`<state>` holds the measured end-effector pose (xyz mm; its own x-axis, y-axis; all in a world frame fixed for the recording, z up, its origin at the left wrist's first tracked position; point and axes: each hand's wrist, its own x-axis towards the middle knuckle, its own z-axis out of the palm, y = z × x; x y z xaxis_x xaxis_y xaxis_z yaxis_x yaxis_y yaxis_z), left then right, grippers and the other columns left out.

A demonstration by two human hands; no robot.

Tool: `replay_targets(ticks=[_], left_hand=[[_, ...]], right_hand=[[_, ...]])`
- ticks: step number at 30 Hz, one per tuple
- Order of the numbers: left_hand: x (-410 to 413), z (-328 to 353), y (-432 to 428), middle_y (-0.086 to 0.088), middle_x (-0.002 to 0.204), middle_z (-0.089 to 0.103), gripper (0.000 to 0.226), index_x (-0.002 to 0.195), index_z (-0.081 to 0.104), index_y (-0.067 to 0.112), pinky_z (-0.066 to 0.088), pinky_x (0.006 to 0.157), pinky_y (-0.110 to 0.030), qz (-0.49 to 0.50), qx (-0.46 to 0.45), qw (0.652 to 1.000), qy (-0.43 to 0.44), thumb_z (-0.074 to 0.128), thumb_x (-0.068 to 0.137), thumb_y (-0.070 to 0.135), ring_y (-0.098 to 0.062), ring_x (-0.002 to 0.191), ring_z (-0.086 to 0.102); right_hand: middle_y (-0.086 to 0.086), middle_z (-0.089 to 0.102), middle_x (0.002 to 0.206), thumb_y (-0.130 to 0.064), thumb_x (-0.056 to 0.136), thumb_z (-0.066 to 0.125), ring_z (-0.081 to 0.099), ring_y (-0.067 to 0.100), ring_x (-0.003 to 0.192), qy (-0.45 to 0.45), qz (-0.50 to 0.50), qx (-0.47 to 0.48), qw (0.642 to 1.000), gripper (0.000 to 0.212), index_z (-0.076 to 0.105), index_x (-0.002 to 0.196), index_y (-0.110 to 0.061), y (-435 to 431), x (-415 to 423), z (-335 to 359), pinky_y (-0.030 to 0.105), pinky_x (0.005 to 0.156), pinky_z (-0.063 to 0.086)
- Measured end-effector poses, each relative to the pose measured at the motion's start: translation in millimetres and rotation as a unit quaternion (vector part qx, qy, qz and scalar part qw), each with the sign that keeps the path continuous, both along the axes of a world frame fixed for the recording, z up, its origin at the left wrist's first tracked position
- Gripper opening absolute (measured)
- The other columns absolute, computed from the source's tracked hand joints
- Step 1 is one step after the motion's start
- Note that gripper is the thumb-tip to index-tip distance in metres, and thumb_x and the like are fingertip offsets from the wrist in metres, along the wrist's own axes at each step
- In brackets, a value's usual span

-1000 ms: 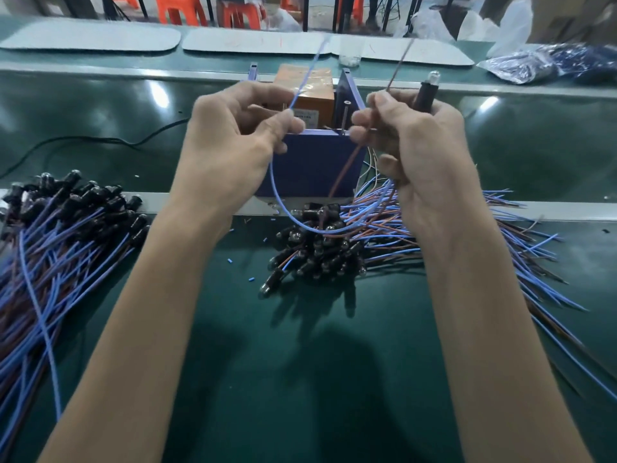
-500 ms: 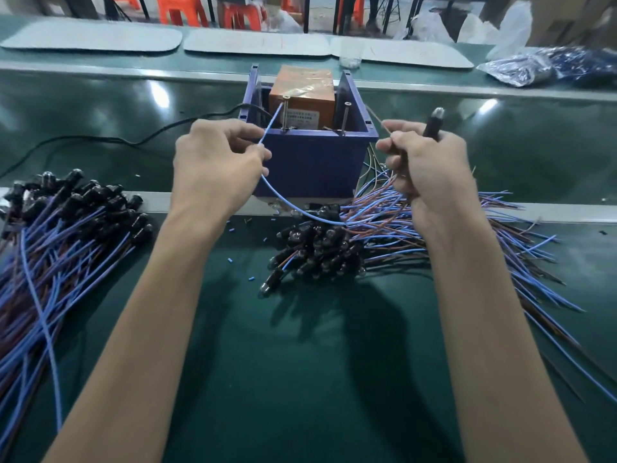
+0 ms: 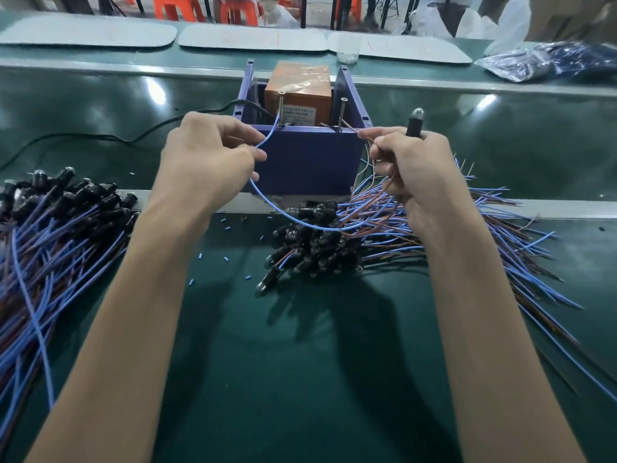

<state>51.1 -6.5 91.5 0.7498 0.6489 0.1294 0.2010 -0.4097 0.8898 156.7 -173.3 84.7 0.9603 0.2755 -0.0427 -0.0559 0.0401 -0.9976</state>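
My left hand (image 3: 207, 158) pinches a blue wire (image 3: 287, 218) whose free end reaches up to the left screw post (image 3: 279, 106) of a purple box (image 3: 310, 162). My right hand (image 3: 417, 168) grips a black lamp holder (image 3: 414, 123) with its clear tip upward and pinches a brown wire (image 3: 354, 129) that points at the right screw post (image 3: 342, 113). The blue wire loops down under both hands. An orange block (image 3: 298, 91) sits inside the box.
A heap of black holders with blue and brown wires (image 3: 317, 242) lies in front of the box, its wires fanning right. A second heap (image 3: 50, 222) covers the left of the green mat. A black cable (image 3: 100, 137) runs left from the box. Small blue offcuts (image 3: 227, 259) lie scattered.
Both hands came down from in front of the box top and moved apart. The blue wire end now meets the left post and the brown wire end points at the right post.
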Motion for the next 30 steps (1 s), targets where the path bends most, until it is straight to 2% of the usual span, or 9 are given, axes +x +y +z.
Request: replay_targets(ticks=[6, 12, 18, 20, 22, 25, 30], left_hand=[[-6, 6, 1, 0.011, 0.073, 0.071, 0.026, 0.075, 0.07, 0.029, 0.056, 0.088, -0.038, -0.02, 0.012, 0.999, 0.028, 0.063, 0.084, 0.005, -0.009, 0.06, 0.066], [-8, 10, 0, 0.01, 0.075, 0.072, 0.027, 0.074, 0.07, 0.03, 0.056, 0.087, -0.037, -0.044, 0.025, 0.998, 0.04, 0.063, 0.084, 0.006, -0.012, 0.062, 0.067], [-8, 10, 2, 0.018, 0.065, 0.07, 0.027, 0.076, 0.07, 0.031, 0.047, 0.066, -0.018, -0.065, 0.038, 0.996, 0.044, 0.061, 0.086, 0.007, 0.001, 0.051, 0.061], [-8, 11, 2, 0.017, 0.062, 0.069, 0.026, 0.077, 0.071, 0.03, 0.042, 0.055, -0.008, -0.07, 0.048, 0.995, 0.043, 0.062, 0.086, 0.007, 0.004, 0.048, 0.059], [-8, 11, 1, 0.015, 0.067, 0.07, 0.026, 0.078, 0.071, 0.031, 0.038, 0.048, -0.003, -0.071, 0.058, 0.995, 0.044, 0.062, 0.086, 0.008, 0.005, 0.048, 0.059], [-9, 12, 0, 0.013, 0.07, 0.072, 0.027, 0.079, 0.071, 0.029, 0.039, 0.048, -0.003, -0.078, 0.057, 0.994, 0.042, 0.06, 0.087, 0.006, 0.004, 0.048, 0.059], [-9, 13, -2, 0.016, 0.069, 0.071, 0.034, 0.072, 0.07, 0.028, 0.049, 0.059, -0.008, -0.095, 0.034, 0.994, 0.042, 0.056, 0.087, 0.001, 0.002, 0.049, 0.057]], right_hand=[[-0.004, 0.046, 0.058, 0.004, 0.088, 0.04, 0.031, 0.002, 0.039, -0.007, 0.004, 0.007, 1.0, 0.031, 0.068, 0.084, -0.008, 0, 1, -3, 0.013, 0.034, 0.02], [-0.004, 0.045, 0.057, 0.003, 0.088, 0.041, 0.029, 0.004, 0.04, -0.016, 0.006, 0.018, 1.0, 0.03, 0.069, 0.083, -0.007, 0, 2, -3, 0.014, 0.034, 0.02], [-0.005, 0.045, 0.055, 0.003, 0.088, 0.041, 0.029, 0.003, 0.04, -0.017, 0.007, 0.012, 1.0, 0.029, 0.067, 0.081, -0.007, 0, 0, -1, 0.014, 0.034, 0.02], [-0.007, 0.045, 0.051, 0.002, 0.087, 0.044, 0.03, 0.003, 0.04, -0.015, -0.003, 0.007, 1.0, 0.025, 0.062, 0.073, -0.008, 0, -1, -1, 0.013, 0.034, 0.021], [-0.011, 0.043, 0.045, 0.002, 0.085, 0.046, 0.031, 0.001, 0.039, -0.015, -0.011, 0.005, 1.0, 0.019, 0.056, 0.074, -0.008, -1, -2, -1, 0.013, 0.035, 0.021], [-0.011, 0.042, 0.045, 0.002, 0.084, 0.047, 0.031, 0.001, 0.038, -0.013, -0.009, 0.008, 1.0, 0.016, 0.055, 0.075, -0.008, -1, -1, -2, 0.013, 0.034, 0.022], [-0.005, 0.046, 0.055, 0.002, 0.089, 0.043, 0.03, 0.003, 0.039, -0.007, 0.013, 0.033, 0.999, 0.027, 0.068, 0.084, -0.006, 0, 1, 0, 0.013, 0.034, 0.021]])
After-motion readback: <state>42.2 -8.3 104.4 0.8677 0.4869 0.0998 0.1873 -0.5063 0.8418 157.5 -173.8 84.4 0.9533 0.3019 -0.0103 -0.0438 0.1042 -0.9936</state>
